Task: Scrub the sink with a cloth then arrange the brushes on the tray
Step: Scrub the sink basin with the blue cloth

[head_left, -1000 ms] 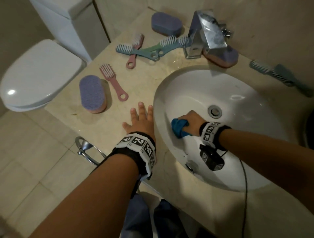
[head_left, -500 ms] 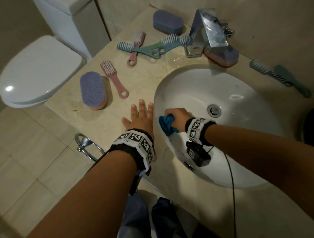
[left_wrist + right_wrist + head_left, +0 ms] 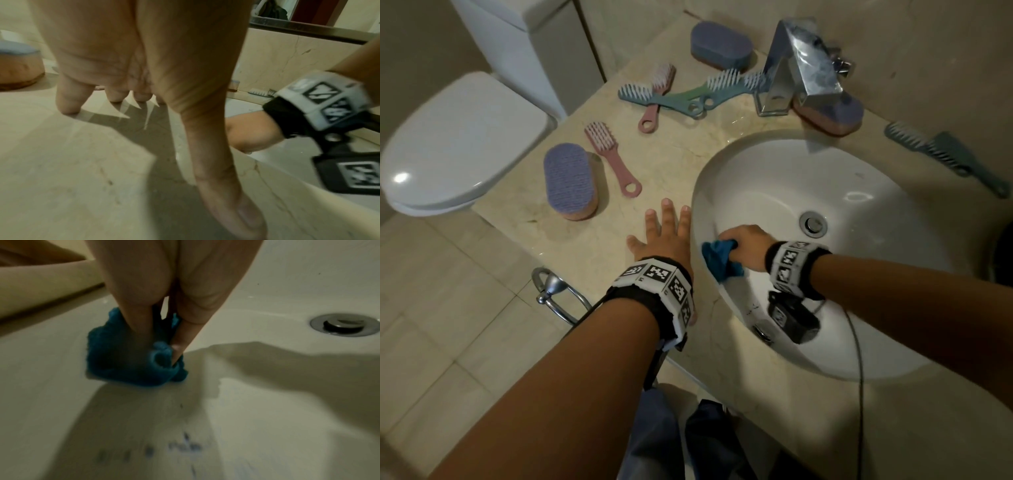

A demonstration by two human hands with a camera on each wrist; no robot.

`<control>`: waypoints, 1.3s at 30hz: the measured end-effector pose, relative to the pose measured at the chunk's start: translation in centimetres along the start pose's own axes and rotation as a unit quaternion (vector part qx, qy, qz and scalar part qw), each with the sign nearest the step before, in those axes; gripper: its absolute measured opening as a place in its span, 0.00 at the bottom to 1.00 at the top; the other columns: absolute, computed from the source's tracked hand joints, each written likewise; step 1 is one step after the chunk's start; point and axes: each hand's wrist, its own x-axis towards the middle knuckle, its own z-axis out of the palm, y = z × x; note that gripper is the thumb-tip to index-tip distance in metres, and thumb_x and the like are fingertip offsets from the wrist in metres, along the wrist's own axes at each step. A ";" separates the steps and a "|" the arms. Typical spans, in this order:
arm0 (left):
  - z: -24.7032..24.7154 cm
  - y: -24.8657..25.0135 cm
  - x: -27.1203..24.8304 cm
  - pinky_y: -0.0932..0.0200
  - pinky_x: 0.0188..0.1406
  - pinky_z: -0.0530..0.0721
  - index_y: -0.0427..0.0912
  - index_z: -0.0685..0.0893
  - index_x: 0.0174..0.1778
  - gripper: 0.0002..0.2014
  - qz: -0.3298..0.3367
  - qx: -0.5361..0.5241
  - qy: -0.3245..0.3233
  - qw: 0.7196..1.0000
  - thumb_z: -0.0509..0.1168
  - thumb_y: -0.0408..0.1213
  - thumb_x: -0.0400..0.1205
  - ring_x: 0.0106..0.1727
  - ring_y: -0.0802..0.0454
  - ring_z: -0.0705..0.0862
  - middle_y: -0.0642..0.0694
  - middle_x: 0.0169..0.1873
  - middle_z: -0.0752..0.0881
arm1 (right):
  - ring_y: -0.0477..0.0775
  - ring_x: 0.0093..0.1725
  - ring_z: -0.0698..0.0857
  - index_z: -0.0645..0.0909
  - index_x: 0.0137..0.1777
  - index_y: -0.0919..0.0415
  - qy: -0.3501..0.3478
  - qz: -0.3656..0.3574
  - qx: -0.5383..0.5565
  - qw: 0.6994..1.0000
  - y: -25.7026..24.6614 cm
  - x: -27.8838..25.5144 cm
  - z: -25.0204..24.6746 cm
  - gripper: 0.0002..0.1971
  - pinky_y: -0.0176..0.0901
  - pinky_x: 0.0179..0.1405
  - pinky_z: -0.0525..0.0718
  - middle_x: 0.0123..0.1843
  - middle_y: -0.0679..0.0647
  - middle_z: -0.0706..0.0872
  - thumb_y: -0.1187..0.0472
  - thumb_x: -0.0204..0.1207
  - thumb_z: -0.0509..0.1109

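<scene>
At the right grip: the right hand is clenched round a bunched blue cloth, thumb and fingertips pinching its folds and pressing it on the left inner wall of the white sink.
Cloth handling: soft, light and limp by the look of it, so it wants wadding in the fist with the fingers on top; a loose corner would likely drag and slip on the glazed, seemingly wet basin.
Below the grip: faint dark marks show on the basin; I judge the scrubbing not yet finished there.
Right of the grip: the metal drain, apart from the cloth.
Left grip: the left hand grasps nothing; it lies flat with fingers spread on the marble bench, just beside the sink rim, probably as a brace.
Beyond the left grip: a purple oval scrub brush and a pink handled brush, near each other.
Farther off: another pink brush crossed with two teal brushes, a second purple scrub brush, the chrome tap with a third scrub brush behind it, and a dark teal brush far right.
Brush handling: stiff, light plastic in my judgement; take the long ones by the handle.
Tray: none in view.
</scene>
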 end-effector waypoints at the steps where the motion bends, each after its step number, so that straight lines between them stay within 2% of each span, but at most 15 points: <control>1: 0.0 0.1 0.0 0.30 0.78 0.51 0.48 0.27 0.80 0.64 -0.001 -0.001 0.001 1.000 0.77 0.36 0.70 0.82 0.38 0.32 0.44 0.79 0.25 | 0.49 0.48 0.77 0.83 0.56 0.65 -0.044 -0.004 -0.016 0.999 0.5 -0.9 0.1 0.13 0.30 0.44 0.69 0.51 0.59 0.86 0.72 0.74 0.63; 3: -0.2 0.2 0.0 0.29 0.78 0.51 0.48 0.27 0.80 0.64 -0.004 -0.002 -0.002 1.000 0.77 0.36 0.70 0.82 0.38 0.32 0.44 0.79 0.25 | 0.49 0.47 0.77 0.83 0.55 0.63 -0.114 -0.012 -0.058 0.992 1.8 -2.6 0.4 0.13 0.32 0.43 0.69 0.47 0.54 0.84 0.72 0.73 0.64; 5: -0.2 0.1 0.0 0.29 0.77 0.51 0.48 0.27 0.80 0.64 -0.002 -0.001 -0.003 1.000 0.78 0.36 0.69 0.82 0.38 0.32 0.44 0.79 0.25 | 0.49 0.45 0.78 0.83 0.55 0.63 -0.124 -0.026 -0.069 0.990 2.4 -3.1 0.5 0.15 0.31 0.38 0.71 0.45 0.53 0.83 0.73 0.71 0.63; 8: -0.2 0.0 0.0 0.30 0.78 0.51 0.48 0.26 0.79 0.65 0.001 0.003 -0.005 1.000 0.78 0.37 0.69 0.82 0.38 0.32 0.44 0.79 0.25 | 0.52 0.45 0.79 0.80 0.56 0.62 -0.043 -0.018 -0.020 0.999 1.9 -1.0 0.4 0.15 0.34 0.40 0.73 0.46 0.56 0.82 0.74 0.71 0.62; 11: -0.2 0.0 0.1 0.30 0.78 0.50 0.48 0.26 0.79 0.65 -0.004 0.001 -0.006 1.000 0.78 0.37 0.69 0.82 0.39 0.32 0.45 0.79 0.25 | 0.53 0.44 0.78 0.80 0.54 0.60 0.020 -0.015 0.015 1.000 0.7 0.9 0.3 0.14 0.34 0.34 0.73 0.45 0.56 0.81 0.74 0.72 0.62; 18: -0.3 -0.1 -0.1 0.29 0.78 0.50 0.48 0.26 0.79 0.65 0.003 -0.006 -0.010 1.000 0.78 0.36 0.69 0.82 0.39 0.31 0.45 0.78 0.24 | 0.52 0.53 0.81 0.82 0.57 0.58 -0.169 -0.021 -0.019 0.985 3.0 -2.6 -0.4 0.17 0.43 0.57 0.79 0.53 0.54 0.85 0.74 0.72 0.64; 20: -0.1 -0.1 0.0 0.30 0.78 0.50 0.49 0.26 0.79 0.64 0.006 -0.002 -0.004 1.000 0.78 0.36 0.69 0.82 0.39 0.32 0.45 0.79 0.24 | 0.54 0.58 0.81 0.81 0.60 0.59 -0.081 0.003 -0.003 0.997 4.0 -1.2 -1.5 0.17 0.39 0.58 0.76 0.58 0.57 0.85 0.72 0.73 0.64; 22: -0.1 -0.1 0.0 0.30 0.78 0.50 0.49 0.26 0.79 0.63 0.005 -0.004 0.000 1.000 0.77 0.36 0.71 0.82 0.39 0.32 0.46 0.79 0.25 | 0.58 0.61 0.81 0.80 0.62 0.62 0.086 0.054 0.020 0.995 5.1 0.8 -2.7 0.16 0.37 0.56 0.73 0.60 0.60 0.85 0.70 0.75 0.63; 24: -0.2 -0.1 0.0 0.29 0.77 0.50 0.49 0.27 0.79 0.61 0.005 -0.013 0.001 1.000 0.75 0.35 0.72 0.82 0.39 0.31 0.46 0.79 0.24 | 0.63 0.62 0.81 0.79 0.63 0.62 0.171 0.106 0.044 0.979 5.7 2.9 -3.3 0.16 0.46 0.62 0.76 0.61 0.63 0.84 0.68 0.76 0.62; 26: -0.2 -0.1 -0.1 0.29 0.77 0.49 0.50 0.27 0.80 0.59 0.008 -0.022 0.005 1.000 0.74 0.35 0.74 0.82 0.39 0.31 0.46 0.79 0.24 | 0.65 0.60 0.82 0.79 0.62 0.62 0.140 0.127 0.052 0.981 5.0 4.8 -3.1 0.15 0.55 0.62 0.80 0.60 0.65 0.84 0.64 0.77 0.62; 28: -0.1 -0.1 0.1 0.29 0.78 0.49 0.50 0.27 0.79 0.59 0.009 -0.020 0.008 1.000 0.73 0.36 0.74 0.82 0.39 0.31 0.46 0.79 0.25 | 0.64 0.59 0.83 0.81 0.63 0.59 0.088 0.115 0.087 0.986 3.2 5.9 -2.1 0.16 0.55 0.61 0.81 0.61 0.64 0.85 0.59 0.78 0.64; 31: -0.1 -0.1 0.2 0.29 0.77 0.50 0.50 0.26 0.79 0.63 0.005 -0.002 0.002 1.000 0.77 0.37 0.70 0.82 0.39 0.31 0.46 0.79 0.24 | 0.59 0.65 0.80 0.79 0.68 0.57 0.064 0.081 0.145 0.984 1.1 4.5 -0.4 0.21 0.46 0.67 0.77 0.68 0.57 0.81 0.53 0.77 0.69; 35: -0.2 -0.3 0.2 0.29 0.78 0.52 0.50 0.25 0.79 0.65 0.008 0.007 0.000 1.000 0.78 0.38 0.70 0.82 0.39 0.32 0.46 0.79 0.24 | 0.54 0.68 0.77 0.81 0.65 0.56 0.000 0.060 0.061 0.996 1.9 1.2 1.2 0.20 0.33 0.61 0.69 0.68 0.54 0.80 0.55 0.73 0.74; 37: -0.3 -0.6 0.0 0.30 0.78 0.54 0.49 0.26 0.79 0.68 0.015 0.019 -0.001 1.000 0.80 0.42 0.66 0.82 0.39 0.33 0.45 0.79 0.25 | 0.55 0.66 0.79 0.83 0.62 0.58 0.033 0.073 0.094 0.992 1.3 1.8 1.1 0.19 0.33 0.59 0.71 0.66 0.55 0.82 0.59 0.71 0.76; 39: -0.6 -0.7 0.0 0.32 0.78 0.55 0.48 0.26 0.80 0.72 0.025 0.035 -0.004 0.999 0.83 0.47 0.61 0.83 0.38 0.34 0.45 0.80 0.26 | 0.58 0.63 0.81 0.83 0.60 0.61 0.116 0.083 0.160 0.977 0.3 4.1 0.1 0.18 0.38 0.60 0.77 0.63 0.58 0.84 0.60 0.70 0.77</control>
